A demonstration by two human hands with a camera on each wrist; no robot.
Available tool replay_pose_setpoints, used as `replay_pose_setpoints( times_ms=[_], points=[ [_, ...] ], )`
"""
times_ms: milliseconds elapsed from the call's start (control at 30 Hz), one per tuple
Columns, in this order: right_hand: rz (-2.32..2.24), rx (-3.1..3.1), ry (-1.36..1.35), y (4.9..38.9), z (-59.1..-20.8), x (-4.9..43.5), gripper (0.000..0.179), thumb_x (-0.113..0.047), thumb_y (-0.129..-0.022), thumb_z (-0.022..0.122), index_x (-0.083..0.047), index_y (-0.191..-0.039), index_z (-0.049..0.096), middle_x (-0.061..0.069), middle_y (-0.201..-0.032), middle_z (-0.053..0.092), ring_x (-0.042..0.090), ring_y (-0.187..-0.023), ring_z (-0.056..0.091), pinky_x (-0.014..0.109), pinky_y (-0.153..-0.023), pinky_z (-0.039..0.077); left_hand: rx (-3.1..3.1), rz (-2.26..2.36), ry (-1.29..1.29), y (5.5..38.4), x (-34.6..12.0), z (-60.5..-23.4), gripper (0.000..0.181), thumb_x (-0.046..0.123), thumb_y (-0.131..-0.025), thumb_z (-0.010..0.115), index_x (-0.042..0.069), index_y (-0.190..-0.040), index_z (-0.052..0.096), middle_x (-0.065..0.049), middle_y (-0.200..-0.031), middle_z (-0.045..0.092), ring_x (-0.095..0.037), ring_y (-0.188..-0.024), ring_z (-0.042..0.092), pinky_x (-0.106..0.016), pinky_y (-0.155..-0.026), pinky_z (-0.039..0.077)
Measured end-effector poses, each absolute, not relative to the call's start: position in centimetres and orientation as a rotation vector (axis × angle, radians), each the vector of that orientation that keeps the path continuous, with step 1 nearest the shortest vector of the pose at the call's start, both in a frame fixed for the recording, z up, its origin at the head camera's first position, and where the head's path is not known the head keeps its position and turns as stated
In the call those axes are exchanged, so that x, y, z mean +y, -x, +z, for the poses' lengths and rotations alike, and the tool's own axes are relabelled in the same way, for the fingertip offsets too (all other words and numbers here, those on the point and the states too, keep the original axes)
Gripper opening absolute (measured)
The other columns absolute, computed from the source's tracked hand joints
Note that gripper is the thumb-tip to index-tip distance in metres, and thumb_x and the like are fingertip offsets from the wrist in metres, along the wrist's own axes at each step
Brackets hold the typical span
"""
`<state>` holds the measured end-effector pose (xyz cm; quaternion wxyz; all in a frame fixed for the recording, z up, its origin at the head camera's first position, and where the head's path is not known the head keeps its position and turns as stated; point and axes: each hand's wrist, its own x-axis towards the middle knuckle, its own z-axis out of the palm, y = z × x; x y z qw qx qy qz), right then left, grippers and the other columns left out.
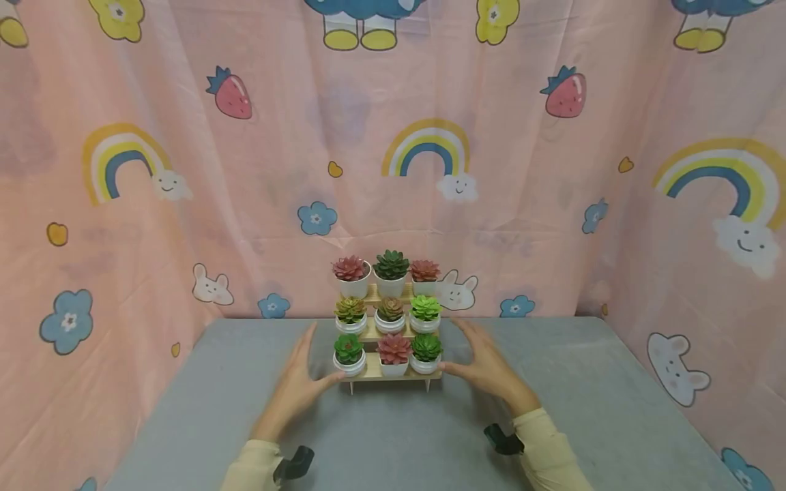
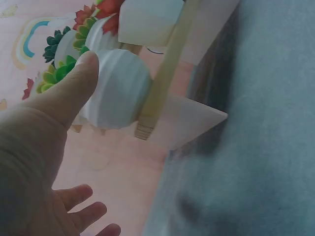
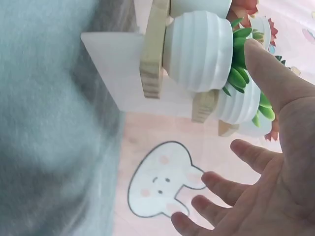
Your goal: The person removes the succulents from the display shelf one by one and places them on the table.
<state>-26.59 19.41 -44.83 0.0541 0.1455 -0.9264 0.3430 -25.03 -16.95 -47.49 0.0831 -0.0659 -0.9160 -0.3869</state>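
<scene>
A three-tier wooden plant stand (image 1: 372,368) with white side supports (image 2: 189,120) holds several small potted succulents in white pots. My left hand (image 1: 295,387) is at its left side, fingers spread and thumb extended toward the front-left pot (image 2: 120,91), which holds a green succulent (image 1: 348,348). On the other side my right hand (image 1: 491,361) is spread likewise, its thumb near the front-right ribbed pot (image 3: 199,51) with a green succulent (image 1: 426,346). Whether either thumb touches a pot I cannot tell. A dusty-red succulent (image 1: 394,348) sits between these two.
The stand is on a grey table (image 1: 393,443), near its back edge. Behind and at both sides hangs a pink patterned curtain (image 1: 393,88). Each wrist bears a dark strapped device, one at the left (image 1: 295,465) and one at the right (image 1: 503,440).
</scene>
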Motion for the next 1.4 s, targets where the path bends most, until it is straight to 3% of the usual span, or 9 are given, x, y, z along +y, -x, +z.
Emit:
replay_pose_setpoints(
  times_ms=[67, 300, 400, 667, 1033, 1233, 1400],
  points=[
    [1.103, -2.809, -0.466, 26.6, -44.9, 19.3, 0.092, -0.041, -0.086, 0.080, -0.009, -0.158, 0.032, 0.024, -0.162, 0.033, 0.050, -0.148, 0.030, 0.073, -0.110, 0.032, -2.725, -1.266, 0.194, 25.2, -16.8, -47.9, 0.113, 0.043, -0.079, 0.086, 0.018, -0.163, 0.015, -0.022, -0.167, 0.021, -0.047, -0.152, 0.024, -0.066, -0.118, 0.026],
    [1.242, -2.804, -0.480, 27.0, -45.4, 18.9, 0.085, -0.037, -0.088, 0.079, -0.007, -0.155, 0.037, 0.025, -0.157, 0.040, 0.048, -0.145, 0.038, 0.069, -0.113, 0.033, -2.659, -1.486, 0.255, 25.7, -16.3, -49.4, 0.106, 0.025, -0.079, 0.088, 0.011, -0.161, 0.021, -0.031, -0.155, 0.040, -0.053, -0.137, 0.045, -0.066, -0.109, 0.040],
    [1.311, -2.798, -0.490, 27.1, -45.7, 18.7, 0.082, -0.034, -0.089, 0.079, -0.006, -0.154, 0.038, 0.025, -0.155, 0.044, 0.046, -0.143, 0.040, 0.069, -0.114, 0.032, -2.634, -1.562, 0.292, 25.7, -16.2, -50.0, 0.103, 0.022, -0.080, 0.087, 0.009, -0.160, 0.024, -0.032, -0.151, 0.044, -0.051, -0.135, 0.048, -0.064, -0.111, 0.039],
    [1.442, -2.742, -0.543, 27.2, -46.5, 18.6, 0.077, -0.029, -0.089, 0.079, -0.007, -0.152, 0.042, 0.022, -0.154, 0.046, 0.045, -0.140, 0.045, 0.068, -0.111, 0.036, -2.549, -1.855, 0.260, 25.7, -16.1, -50.9, 0.091, 0.010, -0.084, 0.082, 0.008, -0.159, 0.030, -0.031, -0.153, 0.042, -0.048, -0.136, 0.050, -0.059, -0.107, 0.046],
    [1.516, -2.702, -0.498, 27.3, -47.1, 18.9, 0.070, -0.026, -0.091, 0.077, -0.008, -0.149, 0.044, 0.027, -0.145, 0.053, 0.047, -0.132, 0.051, 0.065, -0.107, 0.042, -2.570, -1.886, 0.275, 26.1, -16.1, -52.3, 0.074, 0.015, -0.093, 0.073, 0.008, -0.157, 0.036, -0.018, -0.151, 0.052, -0.037, -0.137, 0.050, -0.055, -0.111, 0.042],
    [1.548, -2.672, -0.510, 27.3, -47.3, 18.8, 0.061, -0.020, -0.091, 0.077, -0.001, -0.141, 0.049, 0.027, -0.139, 0.057, 0.046, -0.126, 0.055, 0.063, -0.102, 0.046, -2.609, -1.879, 0.296, 26.1, -16.2, -52.7, 0.067, 0.017, -0.097, 0.069, 0.005, -0.155, 0.039, -0.019, -0.150, 0.052, -0.037, -0.137, 0.051, -0.051, -0.110, 0.046],
    [1.553, -2.668, -0.519, 27.5, -47.8, 18.3, 0.056, -0.018, -0.089, 0.078, 0.000, -0.137, 0.053, 0.024, -0.133, 0.061, 0.041, -0.120, 0.059, 0.053, -0.096, 0.051, -2.602, -1.907, 0.276, 26.0, -16.2, -52.6, 0.065, 0.018, -0.098, 0.067, 0.005, -0.155, 0.039, -0.018, -0.150, 0.053, -0.036, -0.137, 0.051, -0.051, -0.110, 0.045]
  ],
)
